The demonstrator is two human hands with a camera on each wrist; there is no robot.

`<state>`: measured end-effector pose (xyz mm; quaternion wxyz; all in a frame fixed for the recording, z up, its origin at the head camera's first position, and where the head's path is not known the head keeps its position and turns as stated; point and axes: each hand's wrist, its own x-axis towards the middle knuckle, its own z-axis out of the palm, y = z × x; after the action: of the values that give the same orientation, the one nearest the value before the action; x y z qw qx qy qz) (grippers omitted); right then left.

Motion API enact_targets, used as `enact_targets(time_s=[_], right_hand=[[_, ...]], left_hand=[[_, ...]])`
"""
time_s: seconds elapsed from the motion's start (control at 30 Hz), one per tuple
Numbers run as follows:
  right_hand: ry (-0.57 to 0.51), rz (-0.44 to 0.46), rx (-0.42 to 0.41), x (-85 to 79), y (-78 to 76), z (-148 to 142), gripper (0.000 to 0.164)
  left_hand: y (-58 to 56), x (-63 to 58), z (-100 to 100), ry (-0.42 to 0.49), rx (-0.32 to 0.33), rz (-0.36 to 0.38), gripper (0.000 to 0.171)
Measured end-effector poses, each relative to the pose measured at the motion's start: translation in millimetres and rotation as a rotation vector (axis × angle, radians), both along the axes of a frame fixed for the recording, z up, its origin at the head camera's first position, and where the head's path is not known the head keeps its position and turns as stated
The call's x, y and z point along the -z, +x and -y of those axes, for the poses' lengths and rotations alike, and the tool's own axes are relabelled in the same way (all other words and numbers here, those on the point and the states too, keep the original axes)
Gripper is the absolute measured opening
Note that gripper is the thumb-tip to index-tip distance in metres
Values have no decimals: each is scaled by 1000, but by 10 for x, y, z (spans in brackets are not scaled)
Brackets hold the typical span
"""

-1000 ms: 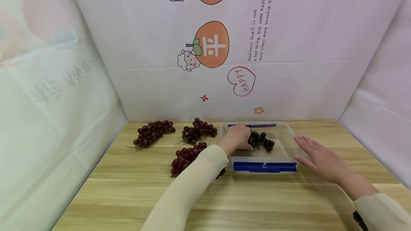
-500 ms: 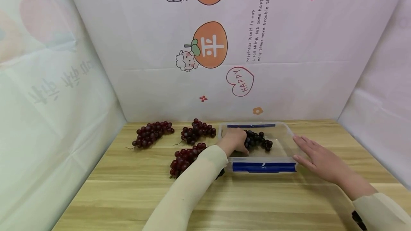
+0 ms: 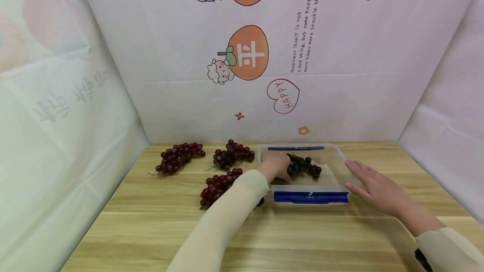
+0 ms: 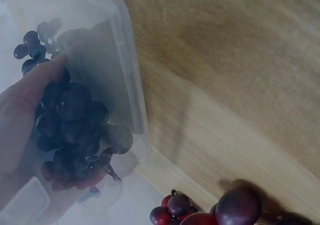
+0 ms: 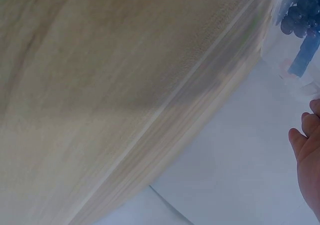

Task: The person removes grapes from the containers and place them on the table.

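A clear plastic container (image 3: 336,175) with blue latches stands on the table. Inside it lies a bunch of dark grapes (image 3: 305,165), low against the floor. My left hand (image 3: 275,166) reaches over the left rim and holds the left end of this bunch. In the left wrist view the thumb (image 4: 47,72) lies along the dark grapes (image 4: 72,115), while the other fingers are mostly hidden behind fruit and wall. My right hand (image 3: 378,186) rests its extended fingers against the container's right side. The right wrist view catches those fingertips (image 5: 296,135) beside the box.
Three bunches of red grapes lie left of the container: one at far left (image 3: 179,157), one at the back (image 3: 233,154), and one in front (image 3: 217,188) near the left sleeve. White printed cloth (image 3: 196,112) walls the wooden table (image 3: 287,238) at the back and sides.
My left hand has shifted slightly left inside the container, so more of the dark grapes shows. The right hand and the container have stayed in place.
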<state>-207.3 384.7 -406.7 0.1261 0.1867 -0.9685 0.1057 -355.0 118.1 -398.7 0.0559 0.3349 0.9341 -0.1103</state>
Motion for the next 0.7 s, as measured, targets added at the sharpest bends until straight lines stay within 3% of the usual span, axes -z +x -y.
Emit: enact_targets(time_s=[0.17, 0.33, 0.7], right_hand=[[-3, 0, 1, 17, 6, -1, 69], [-13, 10, 6, 24, 15, 2, 70], [0, -8, 6, 13, 6, 2, 69]], left_hand=[[-24, 20, -4, -2, 1, -2, 25], [2, -2, 11, -3, 5, -6, 23], [-10, 6, -17, -27, 31, -61, 8]])
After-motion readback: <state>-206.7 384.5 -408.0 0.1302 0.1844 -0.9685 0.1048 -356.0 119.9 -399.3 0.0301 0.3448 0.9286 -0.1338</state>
